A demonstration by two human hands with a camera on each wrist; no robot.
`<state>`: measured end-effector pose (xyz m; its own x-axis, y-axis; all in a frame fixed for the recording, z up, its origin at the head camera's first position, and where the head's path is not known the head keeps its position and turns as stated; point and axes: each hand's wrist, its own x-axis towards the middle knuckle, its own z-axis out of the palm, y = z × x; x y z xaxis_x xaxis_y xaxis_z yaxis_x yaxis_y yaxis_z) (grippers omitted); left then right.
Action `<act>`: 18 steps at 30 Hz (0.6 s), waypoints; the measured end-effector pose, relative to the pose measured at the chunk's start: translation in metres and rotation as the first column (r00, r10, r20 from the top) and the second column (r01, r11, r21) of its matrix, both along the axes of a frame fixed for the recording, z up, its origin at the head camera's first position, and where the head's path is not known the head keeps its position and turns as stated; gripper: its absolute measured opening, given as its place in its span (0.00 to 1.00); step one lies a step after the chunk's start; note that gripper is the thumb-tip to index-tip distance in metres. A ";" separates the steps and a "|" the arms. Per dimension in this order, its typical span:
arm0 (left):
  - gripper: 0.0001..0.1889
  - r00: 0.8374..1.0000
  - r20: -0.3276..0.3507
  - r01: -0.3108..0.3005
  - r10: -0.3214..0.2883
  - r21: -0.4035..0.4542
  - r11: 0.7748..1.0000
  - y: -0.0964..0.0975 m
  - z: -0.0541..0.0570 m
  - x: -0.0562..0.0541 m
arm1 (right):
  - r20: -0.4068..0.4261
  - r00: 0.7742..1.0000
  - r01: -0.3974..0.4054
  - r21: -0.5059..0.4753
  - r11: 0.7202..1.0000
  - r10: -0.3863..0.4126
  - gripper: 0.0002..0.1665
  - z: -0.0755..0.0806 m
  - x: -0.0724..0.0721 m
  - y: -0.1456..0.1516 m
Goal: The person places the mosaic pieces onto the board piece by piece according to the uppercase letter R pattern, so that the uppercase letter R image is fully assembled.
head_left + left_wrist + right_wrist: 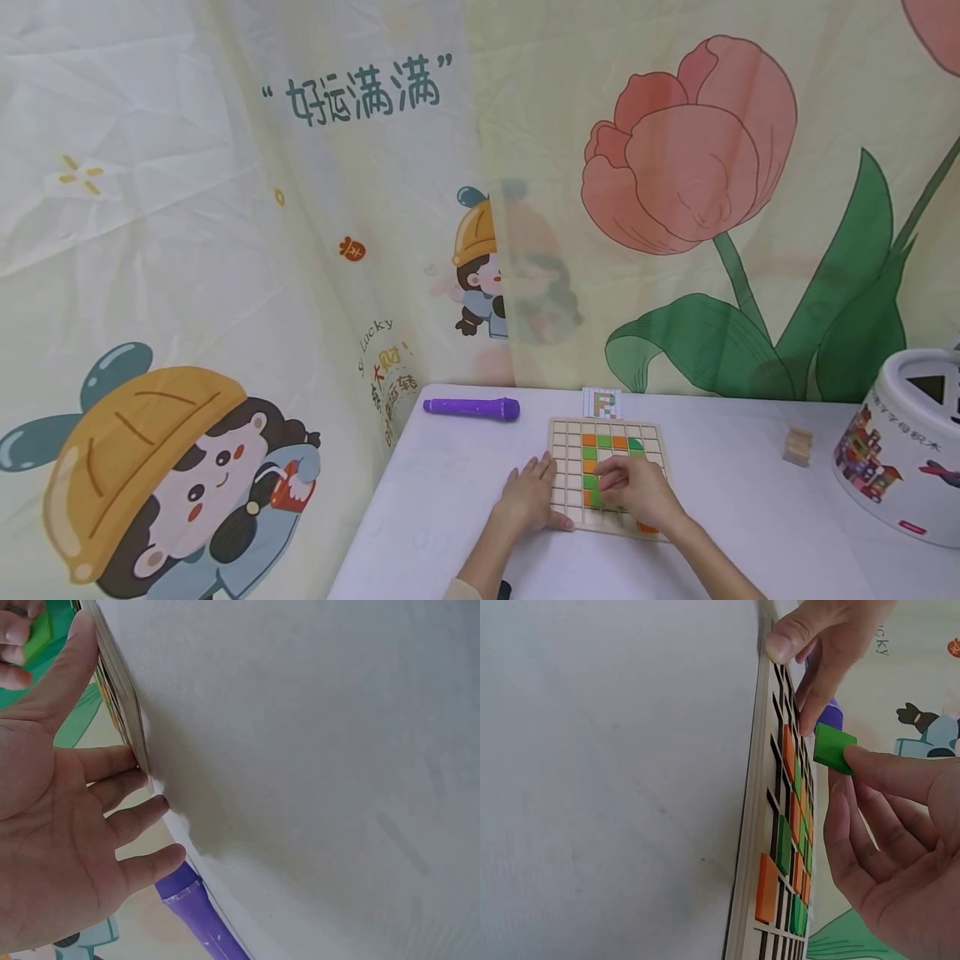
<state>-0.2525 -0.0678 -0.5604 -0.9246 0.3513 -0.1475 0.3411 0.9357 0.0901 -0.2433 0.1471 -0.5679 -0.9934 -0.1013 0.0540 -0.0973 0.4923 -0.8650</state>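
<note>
My right hand (641, 487) pinches a green square tile (831, 748) between thumb and fingers, just above the wooden grid board (567, 479). Green and orange tiles sit in several of the board's cells, among them an orange one (766, 889) near its front edge. In the head view the right hand covers part of the tile pattern. My left hand (528, 496) lies at the board's left side, its fingers extended along the edge and its thumb at the near corner. The left wrist view shows that palm (60, 832) with nothing in it.
Behind the board lies a small card (602, 403) with a coloured grid pattern. A purple stick (472, 408) with a wider end is at the table's back left. To the right are a small wooden block (798, 447) and a white bucket (892, 467). Printed curtains (540, 100) hang behind the table.
</note>
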 end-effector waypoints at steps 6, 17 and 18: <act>0.58 1.000 0.008 -0.002 0.002 -0.002 1.000 0.000 0.003 0.001 | -0.042 0.996 -0.081 0.020 0.997 0.082 0.18 -0.005 0.003 -0.009; 0.58 1.000 0.012 -0.007 0.007 -0.013 1.000 0.001 0.004 0.001 | -0.056 0.994 -0.084 0.114 0.990 0.091 0.18 -0.007 0.003 -0.018; 0.58 1.000 0.013 -0.008 0.009 -0.013 1.000 0.001 0.004 0.001 | -0.052 0.995 -0.082 0.123 0.989 0.089 0.18 -0.006 0.003 -0.018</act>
